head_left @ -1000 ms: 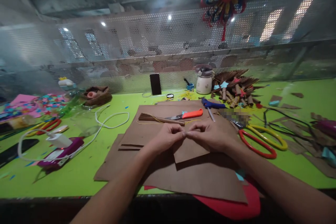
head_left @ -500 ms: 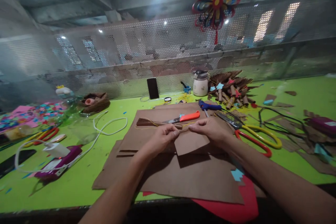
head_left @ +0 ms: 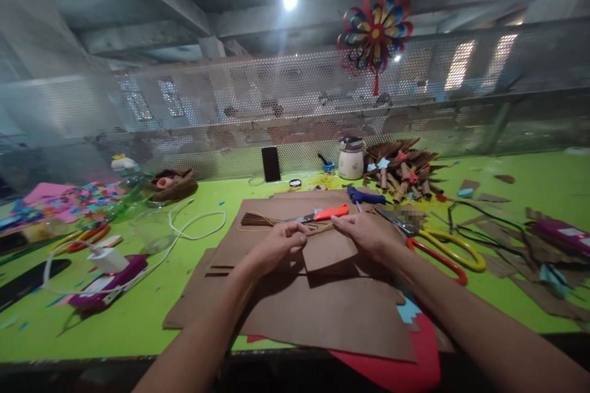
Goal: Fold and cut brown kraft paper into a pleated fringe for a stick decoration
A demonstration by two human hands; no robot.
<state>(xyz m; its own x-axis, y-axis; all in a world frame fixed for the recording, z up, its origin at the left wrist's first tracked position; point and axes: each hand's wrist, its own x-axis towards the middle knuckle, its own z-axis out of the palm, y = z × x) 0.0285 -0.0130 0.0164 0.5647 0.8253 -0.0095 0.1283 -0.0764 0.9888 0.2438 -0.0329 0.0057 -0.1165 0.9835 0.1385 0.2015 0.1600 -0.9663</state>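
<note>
A small brown paper piece [head_left: 329, 249] is held up by its top edge over larger brown sheets [head_left: 322, 313] on the green table [head_left: 129, 313]. My left hand [head_left: 276, 245] pinches the piece's left corner with closed fingers. My right hand [head_left: 364, 232] pinches the right corner the same way. Just beyond the hands lie a bundle of thin brown strips [head_left: 258, 219] and an orange-handled cutter [head_left: 322, 214].
Yellow and red scissors [head_left: 442, 245] and a blue glue gun [head_left: 364, 196] lie to the right. A white jar [head_left: 351, 159] and a pile of brown paper rolls [head_left: 401, 169] stand behind. At left are a white cable [head_left: 193, 224], a purple device [head_left: 108, 279] and more scissors [head_left: 83, 236]. Red paper [head_left: 396, 368] lies under the sheets.
My hands have drawn apart along the top edge of the small brown piece, and it has lifted a little. The view has tilted upward.
</note>
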